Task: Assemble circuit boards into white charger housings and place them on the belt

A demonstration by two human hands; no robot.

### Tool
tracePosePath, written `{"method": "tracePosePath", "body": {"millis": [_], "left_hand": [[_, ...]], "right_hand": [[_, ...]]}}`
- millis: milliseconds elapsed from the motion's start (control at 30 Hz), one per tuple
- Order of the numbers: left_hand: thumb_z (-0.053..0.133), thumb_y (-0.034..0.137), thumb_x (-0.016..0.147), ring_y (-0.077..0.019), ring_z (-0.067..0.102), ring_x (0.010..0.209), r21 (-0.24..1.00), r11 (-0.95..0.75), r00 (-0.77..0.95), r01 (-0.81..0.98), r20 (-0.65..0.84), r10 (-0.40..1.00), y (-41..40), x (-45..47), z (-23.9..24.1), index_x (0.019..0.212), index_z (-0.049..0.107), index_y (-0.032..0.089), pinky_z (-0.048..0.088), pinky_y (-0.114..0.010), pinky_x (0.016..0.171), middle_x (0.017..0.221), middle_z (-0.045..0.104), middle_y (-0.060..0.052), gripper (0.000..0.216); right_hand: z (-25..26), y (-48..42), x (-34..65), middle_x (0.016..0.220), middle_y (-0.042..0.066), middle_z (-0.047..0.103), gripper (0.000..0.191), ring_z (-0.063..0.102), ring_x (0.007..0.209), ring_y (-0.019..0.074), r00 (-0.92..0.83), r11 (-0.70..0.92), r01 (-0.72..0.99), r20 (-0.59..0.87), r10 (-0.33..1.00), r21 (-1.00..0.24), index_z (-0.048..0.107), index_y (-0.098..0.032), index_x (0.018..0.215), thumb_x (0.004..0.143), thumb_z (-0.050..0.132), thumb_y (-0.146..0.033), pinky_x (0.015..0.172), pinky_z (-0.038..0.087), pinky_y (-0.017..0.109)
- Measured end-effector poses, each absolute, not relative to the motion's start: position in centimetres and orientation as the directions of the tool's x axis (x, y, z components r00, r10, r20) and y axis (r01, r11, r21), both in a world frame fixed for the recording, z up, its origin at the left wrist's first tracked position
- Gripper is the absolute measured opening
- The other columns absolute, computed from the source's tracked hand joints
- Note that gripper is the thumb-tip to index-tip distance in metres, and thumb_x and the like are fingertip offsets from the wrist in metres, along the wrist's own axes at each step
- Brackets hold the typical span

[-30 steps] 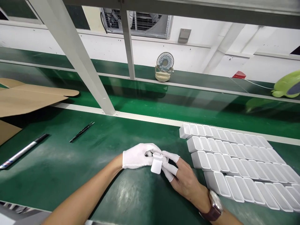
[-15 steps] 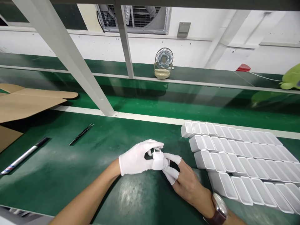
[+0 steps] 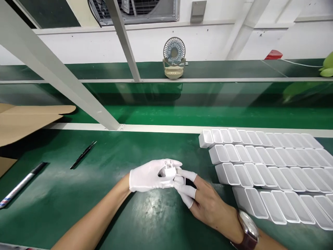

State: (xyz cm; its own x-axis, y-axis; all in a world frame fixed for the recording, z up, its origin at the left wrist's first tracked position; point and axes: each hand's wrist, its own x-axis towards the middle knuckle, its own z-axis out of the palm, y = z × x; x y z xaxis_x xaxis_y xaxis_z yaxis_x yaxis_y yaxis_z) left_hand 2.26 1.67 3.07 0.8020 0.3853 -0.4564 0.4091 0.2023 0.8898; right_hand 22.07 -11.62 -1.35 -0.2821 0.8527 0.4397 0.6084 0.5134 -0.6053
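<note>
White plug (image 3: 170, 172) sits between both hands, above the green bench (image 3: 153, 229), two prongs pointing up and away from the person; left hand (image 3: 149, 177), in a white glove, grasps it, thumb on the near side, fingers curled behind; right hand (image 3: 205, 198), bare apart from white finger covers, grips it from the right with the fingertips, exact contact partly hidden; watch (image 3: 248, 225) on the right wrist.

Right of the hands: white plastic boxes (image 3: 229, 173) in four rows, packed side by side; left: thin dark pointed tool (image 3: 82, 155), then silver marker (image 3: 23, 185) with a black end, lying apart; cardboard (image 3: 28, 119) at the far left; small fan (image 3: 174, 55) stands on the shelf (image 3: 223, 71) behind, well apart from the hands.
</note>
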Motion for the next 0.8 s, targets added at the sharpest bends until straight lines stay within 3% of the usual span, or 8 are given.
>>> {"method": "tracePosePath", "body": {"millis": [133, 267, 367, 433, 600, 700, 800], "left_hand": [[0.077, 0.039, 0.081, -0.0249, 0.062, 0.111, 0.909, 0.194, 0.857, 0.369, -0.413, 0.308, 2.3, 2.3, 3.2, 0.140, 0.049, 0.021, 0.052, -0.040, 0.093, 0.122, 0.064, -0.010, 0.068], [0.087, 0.037, 0.069, -0.0258, 0.064, 0.105, 0.912, 0.309, 0.850, 0.271, -0.377, 0.367, 2.3, 1.7, 1.9, 0.139, 0.049, 0.018, 0.054, -0.040, 0.085, 0.123, 0.063, -0.013, 0.081], [0.093, 0.040, 0.057, -0.0317, 0.060, 0.117, 0.931, 0.311, 0.892, 0.192, -0.298, 0.339, 2.4, 0.8, 1.1, 0.142, 0.046, 0.018, 0.050, -0.044, 0.094, 0.133, 0.059, -0.016, 0.100], [0.089, 0.052, 0.060, -0.0355, 0.054, 0.127, 0.960, 0.252, 0.926, 0.120, -0.200, 0.320, 2.5, 0.1, 1.0, 0.144, 0.046, 0.017, 0.046, -0.046, 0.100, 0.140, 0.055, -0.018, 0.101], [0.060, 0.071, 0.082, -0.0363, 0.056, 0.123, 0.983, 0.125, 0.827, -0.133, 0.040, 0.561, 3.1, -1.0, 0.7, 0.142, 0.049, 0.012, 0.047, -0.047, 0.096, 0.135, 0.059, -0.024, 0.085], [0.056, 0.073, 0.083, -0.0364, 0.057, 0.121, 0.963, 0.127, 0.715, -0.237, 0.085, 0.694, 3.4, -1.2, 0.2, 0.138, 0.054, 0.011, 0.048, -0.046, 0.095, 0.133, 0.060, -0.025, 0.083], [0.055, 0.072, 0.084, -0.0358, 0.059, 0.120, 0.962, 0.113, 0.655, -0.249, 0.081, 0.752, 3.5, -1.0, -0.2, 0.135, 0.057, 0.011, 0.049, -0.043, 0.091, 0.132, 0.061, -0.024, 0.079]], "right_hand": [[-1.3, -11.4, 22.1, 0.133, 0.014, 0.056, 0.044, 0.063, 0.113, 0.0212, -0.264, 0.519, 0.608, 0.464, 0.846, -0.600, 0.055, -0.024, 0.133, 0.092, 0.057, -0.008, 0.091, 0.059, 0.035], [-1.9, -11.3, 21.8, 0.130, 0.013, 0.057, 0.043, 0.063, 0.113, 0.0208, -0.285, 0.552, 0.617, 0.494, 0.821, -0.561, 0.055, -0.025, 0.133, 0.093, 0.058, -0.011, 0.091, 0.059, 0.035], [-2.3, -11.3, 21.4, 0.131, 0.012, 0.057, 0.046, 0.061, 0.118, 0.0214, -0.289, 0.572, 0.610, 0.519, 0.805, -0.548, 0.052, -0.026, 0.137, 0.094, 0.055, -0.010, 0.093, 0.059, 0.036], [-1.9, -11.2, 21.1, 0.130, 0.012, 0.058, 0.047, 0.060, 0.121, 0.0222, -0.270, 0.579, 0.607, 0.544, 0.794, -0.544, 0.051, -0.026, 0.139, 0.095, 0.054, -0.009, 0.093, 0.059, 0.036], [1.3, -10.6, 20.5, 0.125, 0.012, 0.061, 0.046, 0.066, 0.111, 0.0216, -0.188, 0.594, 0.604, 0.629, 0.754, -0.531, 0.057, -0.027, 0.133, 0.092, 0.059, -0.008, 0.089, 0.061, 0.035], [2.0, -10.2, 19.9, 0.128, 0.011, 0.060, 0.051, 0.065, 0.114, 0.0228, -0.169, 0.613, 0.610, 0.673, 0.720, -0.503, 0.055, -0.028, 0.135, 0.089, 0.062, -0.008, 0.091, 0.060, 0.036], [0.5, -9.8, 19.4, 0.122, 0.012, 0.063, 0.050, 0.067, 0.108, 0.0224, -0.260, 0.594, 0.643, 0.591, 0.763, -0.484, 0.053, -0.025, 0.138, 0.091, 0.061, -0.011, 0.089, 0.061, 0.037]]}}
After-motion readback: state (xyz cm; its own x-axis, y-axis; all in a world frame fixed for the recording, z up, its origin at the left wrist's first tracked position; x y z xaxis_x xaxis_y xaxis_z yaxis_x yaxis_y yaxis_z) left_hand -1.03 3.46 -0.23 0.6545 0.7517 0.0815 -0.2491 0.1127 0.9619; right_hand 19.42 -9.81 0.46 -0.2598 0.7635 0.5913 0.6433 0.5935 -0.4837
